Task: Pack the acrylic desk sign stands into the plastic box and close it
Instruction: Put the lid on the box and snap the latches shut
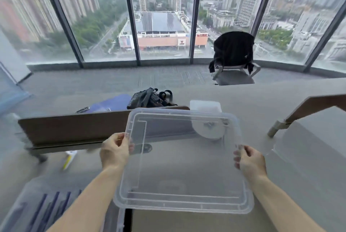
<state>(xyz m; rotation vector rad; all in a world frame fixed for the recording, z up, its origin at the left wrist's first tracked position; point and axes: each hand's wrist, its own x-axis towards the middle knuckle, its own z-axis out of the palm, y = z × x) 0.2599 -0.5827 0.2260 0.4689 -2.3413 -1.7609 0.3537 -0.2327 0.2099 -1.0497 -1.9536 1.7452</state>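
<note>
Lid [185,158] (one, clear plastic) hangs over the desk [299,157], two hands' fingers clamped on its sides.

**Lid up between two hands**

Left hand [114,150] and right hand [250,160] grip opposite edges of the clear plastic lid [184,162]. Below the left forearm sits the open clear plastic box [22,205], upright acrylic sign stands [50,205] inside. Beyond the left hand, a brown desk divider [74,126].

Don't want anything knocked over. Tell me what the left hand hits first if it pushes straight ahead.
Probably the brown desk divider, which stands beyond the left hand gripping the clear lid. Depth is unclear, so this is a guess.
</note>
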